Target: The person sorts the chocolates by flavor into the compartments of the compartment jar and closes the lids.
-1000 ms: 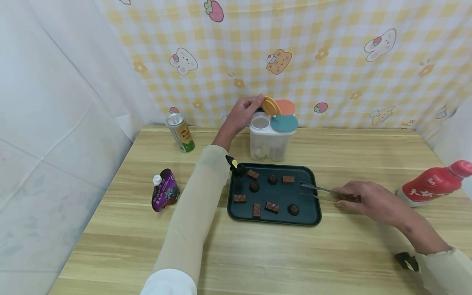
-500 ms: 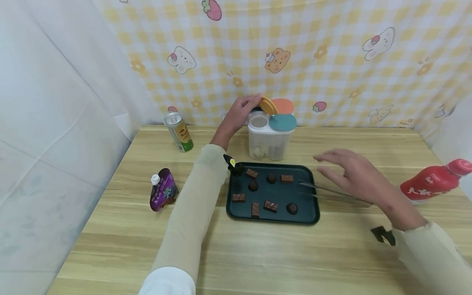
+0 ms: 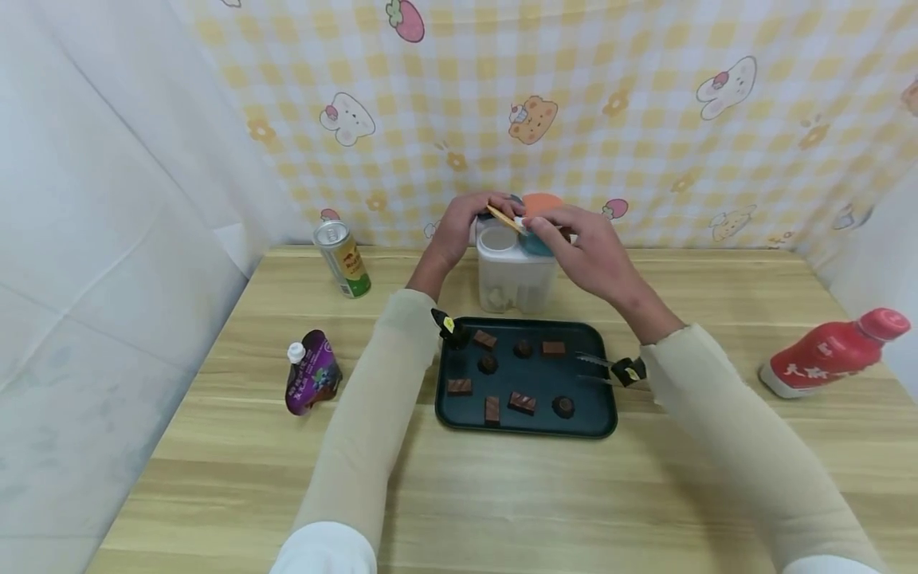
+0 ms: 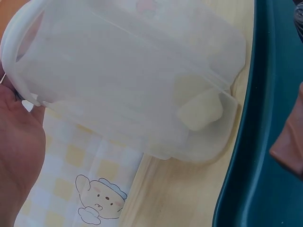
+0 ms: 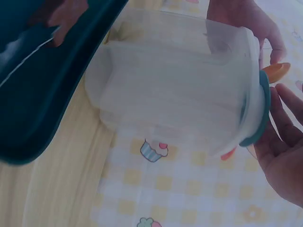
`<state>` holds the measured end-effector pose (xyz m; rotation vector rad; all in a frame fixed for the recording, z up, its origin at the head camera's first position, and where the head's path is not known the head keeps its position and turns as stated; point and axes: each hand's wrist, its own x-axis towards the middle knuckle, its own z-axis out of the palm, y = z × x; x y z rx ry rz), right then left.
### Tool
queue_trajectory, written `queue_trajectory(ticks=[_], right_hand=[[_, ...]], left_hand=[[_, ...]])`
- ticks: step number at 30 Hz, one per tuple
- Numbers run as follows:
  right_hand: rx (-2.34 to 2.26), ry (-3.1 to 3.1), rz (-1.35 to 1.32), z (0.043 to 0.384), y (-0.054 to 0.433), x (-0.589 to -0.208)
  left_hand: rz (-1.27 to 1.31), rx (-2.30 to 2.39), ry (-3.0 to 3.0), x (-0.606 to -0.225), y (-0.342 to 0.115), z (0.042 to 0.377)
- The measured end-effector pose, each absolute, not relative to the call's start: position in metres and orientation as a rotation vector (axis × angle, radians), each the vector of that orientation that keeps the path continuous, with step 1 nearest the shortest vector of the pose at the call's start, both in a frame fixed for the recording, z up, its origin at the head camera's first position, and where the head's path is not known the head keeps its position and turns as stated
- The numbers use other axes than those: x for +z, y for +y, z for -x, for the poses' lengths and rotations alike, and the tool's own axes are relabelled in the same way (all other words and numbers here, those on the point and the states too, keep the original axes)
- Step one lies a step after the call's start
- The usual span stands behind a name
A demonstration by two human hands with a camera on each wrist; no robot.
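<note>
At the back of the table stands a translucent storage container with coloured flip lids. Its yellow lid is tilted up beside an uncovered round opening. My left hand holds this lid from behind, thumb hidden in the head view. My right hand is over the teal lid, fingers extended, fingertips right by the yellow lid's edge. An orange lid shows behind. Pale chunks lie in the container's bottom. Metal tongs rest unheld with their tips on the dark tray, partly hidden by my right wrist.
Several chocolates lie spread over the tray, in front of the container. A drink can and a purple pouch stand to the left. At the right is a red bottle. A checked curtain hangs behind the table.
My right hand has let go of the tongs, leaving them on the tray, and has moved left and back to the container's lids. My left hand stays at the yellow lid, now tilted differently.
</note>
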<state>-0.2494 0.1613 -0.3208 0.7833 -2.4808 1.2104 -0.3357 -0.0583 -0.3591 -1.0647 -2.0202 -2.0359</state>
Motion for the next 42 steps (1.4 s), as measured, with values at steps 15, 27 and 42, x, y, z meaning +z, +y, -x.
queue_trajectory(ticks=[15, 27, 42], right_hand=[[1.056, -2.538, -0.837, 0.262, 0.139, -0.326], [1.041, -2.49, -0.842, 0.264, 0.136, -0.334], [1.206, -2.392, -0.859, 0.267, 0.135, -0.342]], left_hand=[[1.063, -1.945, -2.119, -0.364, -0.064, 0.337], [1.076, -1.866, -2.236, -0.374, -0.074, 0.329], [1.138, -1.891, -2.116, -0.386, -0.074, 0.333]])
